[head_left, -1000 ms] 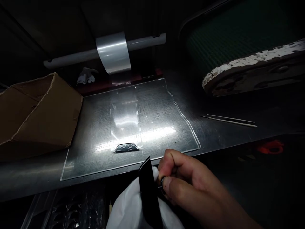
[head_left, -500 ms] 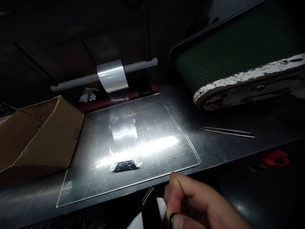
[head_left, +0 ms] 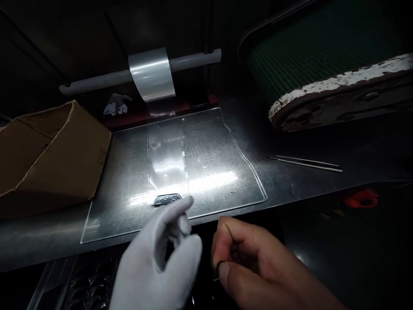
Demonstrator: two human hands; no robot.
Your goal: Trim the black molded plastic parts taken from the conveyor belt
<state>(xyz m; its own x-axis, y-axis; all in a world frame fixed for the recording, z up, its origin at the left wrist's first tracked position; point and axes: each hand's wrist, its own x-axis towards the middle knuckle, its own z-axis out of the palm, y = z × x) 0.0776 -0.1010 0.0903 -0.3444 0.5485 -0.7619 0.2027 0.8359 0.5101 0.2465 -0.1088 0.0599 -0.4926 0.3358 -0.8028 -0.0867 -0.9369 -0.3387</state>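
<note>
My left hand (head_left: 158,262), in a white glove, is raised in front of the bench edge. Its forefinger reaches toward a small black trapezoid piece (head_left: 167,199) and its other fingers are curled. That piece lies under a strip of clear film on a clear plastic sheet (head_left: 226,181). My bare right hand (head_left: 248,258) is just right of the left, with thumb and fingers pinched together. A small dark thing shows at its thumb tip. The gap between the two hands is too dark to read.
A film roll (head_left: 151,73) hangs on a white rod (head_left: 200,58) behind the sheet. A cardboard box (head_left: 54,155) lies at left, a green conveyor belt (head_left: 322,47) at right. Two thin sticks (head_left: 306,162) rest on the metal bench (head_left: 306,185). A crumpled glove (head_left: 116,104) lies at the back.
My gloved left hand has risen into view with its forefinger out toward the trapezoid piece. The glossy black part it held upright no longer shows. The view has tilted back down.
</note>
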